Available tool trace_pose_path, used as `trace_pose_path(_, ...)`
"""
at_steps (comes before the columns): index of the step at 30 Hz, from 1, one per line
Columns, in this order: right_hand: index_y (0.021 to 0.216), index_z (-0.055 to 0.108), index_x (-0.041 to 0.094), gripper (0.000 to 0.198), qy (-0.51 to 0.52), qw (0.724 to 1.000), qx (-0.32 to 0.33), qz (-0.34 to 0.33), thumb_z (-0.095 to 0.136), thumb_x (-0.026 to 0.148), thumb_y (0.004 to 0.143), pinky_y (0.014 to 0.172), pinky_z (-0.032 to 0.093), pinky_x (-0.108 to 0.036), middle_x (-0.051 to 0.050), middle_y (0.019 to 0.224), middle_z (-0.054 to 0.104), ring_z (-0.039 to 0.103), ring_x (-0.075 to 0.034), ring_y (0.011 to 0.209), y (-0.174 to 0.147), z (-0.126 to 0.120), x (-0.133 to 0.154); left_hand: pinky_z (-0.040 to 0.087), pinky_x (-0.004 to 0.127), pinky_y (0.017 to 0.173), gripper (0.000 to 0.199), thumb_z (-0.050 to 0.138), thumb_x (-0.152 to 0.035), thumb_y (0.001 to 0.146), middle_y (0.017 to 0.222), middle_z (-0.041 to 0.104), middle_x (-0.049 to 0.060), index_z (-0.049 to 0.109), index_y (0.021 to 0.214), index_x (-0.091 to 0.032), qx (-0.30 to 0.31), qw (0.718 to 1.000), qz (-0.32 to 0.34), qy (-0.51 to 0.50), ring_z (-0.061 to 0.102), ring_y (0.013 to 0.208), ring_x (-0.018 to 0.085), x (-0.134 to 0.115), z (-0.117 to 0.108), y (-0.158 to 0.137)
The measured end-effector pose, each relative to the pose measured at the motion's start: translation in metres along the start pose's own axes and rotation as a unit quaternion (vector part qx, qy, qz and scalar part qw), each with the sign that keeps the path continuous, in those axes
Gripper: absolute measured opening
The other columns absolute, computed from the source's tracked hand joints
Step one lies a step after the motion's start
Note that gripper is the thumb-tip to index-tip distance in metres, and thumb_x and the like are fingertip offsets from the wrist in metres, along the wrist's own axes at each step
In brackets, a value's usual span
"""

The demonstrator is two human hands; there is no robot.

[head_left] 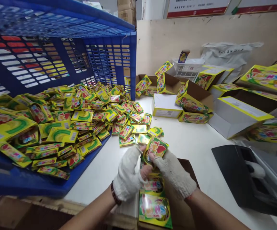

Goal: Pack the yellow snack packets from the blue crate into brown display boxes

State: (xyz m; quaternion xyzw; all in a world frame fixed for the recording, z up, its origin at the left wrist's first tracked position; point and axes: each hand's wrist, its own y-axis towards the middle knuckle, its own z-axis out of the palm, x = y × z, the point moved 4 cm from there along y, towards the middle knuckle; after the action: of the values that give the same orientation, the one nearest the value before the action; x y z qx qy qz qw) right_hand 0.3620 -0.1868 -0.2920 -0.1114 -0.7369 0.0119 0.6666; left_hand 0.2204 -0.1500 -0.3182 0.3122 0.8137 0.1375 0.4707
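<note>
In front of me, my right hand [173,171], in a white fingerless glove, grips a small yellow-green candy box [156,148] with its thumb across the printed face. My left hand [131,172], gloved the same way, has its curled fingers at the box's left edge; what lies inside its grip is partly hidden. Below both hands stands an open brown carton [181,210], where flat candy boxes [155,209] lie in a row along the left side. A heap of the same small boxes [81,116] spills onto the white table just beyond my left hand.
A blue plastic crate [133,64] lies on its side at left, its mouth facing me. Several open display cartons [196,99] are stacked at back right. Nearer on the right is a black tape dispenser-like object [234,172]. The white table [191,137] runs beneath.
</note>
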Motion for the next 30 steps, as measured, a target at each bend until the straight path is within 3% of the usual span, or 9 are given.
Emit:
trace_pose_path(3,0.109,0.054,0.019,0.038,-0.104,0.993,-0.057,-0.023,0.055,0.042,0.079,0.088,0.051,-0.038,-0.011,0.111,0.067,0.063,-0.026,0.101,0.009,-0.018,0.002,0.045,0.041,0.099,0.038,0.042,-0.042,0.091,0.118,0.061,0.014,0.053,0.118,-0.017,-0.028,0.988,-0.074,0.136,0.057,0.115,0.026,0.034,-0.007,0.041)
trace_pose_path(6,0.106,0.054,0.020,0.035,-0.190,0.980,-0.047,-0.037,0.052,0.045,0.082,0.081,0.052,-0.038,-0.010,0.106,0.068,0.064,-0.026,0.094,0.010,-0.036,0.001,0.048,0.047,0.089,0.047,0.063,-0.045,0.076,0.111,0.060,0.018,0.054,0.111,-0.014,0.066,0.926,-0.206,0.308,0.058,0.108,0.034,0.084,-0.009,0.071)
trace_pose_path(10,0.103,0.057,0.020,0.031,-0.295,0.951,0.016,-0.090,0.045,0.044,0.087,0.079,0.050,-0.037,-0.009,0.100,0.067,0.062,-0.025,0.090,0.014,-0.040,0.012,0.050,0.044,0.086,0.043,0.065,-0.034,0.074,0.110,0.061,0.015,0.055,0.111,-0.015,0.109,0.915,-0.220,0.321,0.060,0.104,0.032,0.103,-0.013,0.073)
trace_pose_path(15,0.098,0.061,0.016,0.023,-0.419,0.880,0.111,-0.194,0.051,0.033,0.086,0.095,0.041,-0.038,-0.014,0.126,0.056,0.052,-0.027,0.115,0.029,-0.027,0.048,0.045,0.037,0.101,0.074,0.058,-0.020,0.077,0.125,0.057,0.011,0.027,0.144,-0.021,0.078,0.975,0.051,0.202,0.056,0.114,0.024,0.037,-0.027,0.050)
trace_pose_path(20,0.105,0.055,0.018,0.034,-0.451,0.859,0.222,-0.096,0.064,0.035,0.077,0.070,0.045,-0.028,-0.006,0.097,0.064,0.058,-0.019,0.081,0.027,-0.031,0.056,0.049,0.041,0.096,0.087,0.049,-0.005,0.076,0.124,0.057,0.012,0.009,0.151,-0.023,0.084,0.958,0.254,0.100,0.055,0.115,0.024,-0.031,-0.024,0.029)
trace_pose_path(23,0.119,0.050,0.019,0.048,-0.417,0.872,0.256,-0.029,0.065,0.031,0.075,0.066,0.043,-0.025,-0.004,0.100,0.064,0.058,-0.017,0.082,0.010,-0.050,0.044,0.051,0.041,0.093,0.081,0.052,-0.009,0.078,0.124,0.055,0.017,0.014,0.149,-0.015,0.086,0.964,0.241,0.073,0.054,0.115,0.025,-0.049,-0.014,0.015)
trace_pose_path(25,0.116,0.053,0.018,0.042,-0.422,0.858,0.291,0.030,0.062,0.033,0.078,0.065,0.043,-0.025,-0.005,0.099,0.065,0.059,-0.018,0.083,-0.005,-0.065,0.032,0.053,0.040,0.087,0.057,0.054,-0.014,0.081,0.117,0.058,0.016,0.040,0.136,-0.013,0.104,0.975,0.170,0.094,0.056,0.109,0.026,-0.054,-0.006,0.004)
trace_pose_path(27,0.108,0.059,0.017,0.034,-0.464,0.823,0.316,0.088,0.058,0.036,0.079,0.061,0.042,-0.025,-0.005,0.095,0.066,0.060,-0.020,0.081,-0.018,-0.078,0.019,0.054,0.037,0.075,0.020,0.050,-0.019,0.086,0.097,0.062,0.011,0.062,0.102,-0.016,0.176,0.971,0.111,0.115,0.060,0.091,0.023,-0.059,0.003,-0.011)
trace_pose_path(30,0.108,0.062,0.016,0.037,-0.550,0.760,0.322,0.131,0.058,0.037,0.078,0.061,0.042,-0.028,-0.009,0.097,0.069,0.063,-0.023,0.082,-0.027,-0.081,0.006,0.054,0.040,0.075,0.019,0.052,-0.031,0.088,0.084,0.063,0.006,0.062,0.079,-0.018,0.343,0.920,0.138,0.129,0.059,0.080,0.021,-0.073,0.022,-0.040)
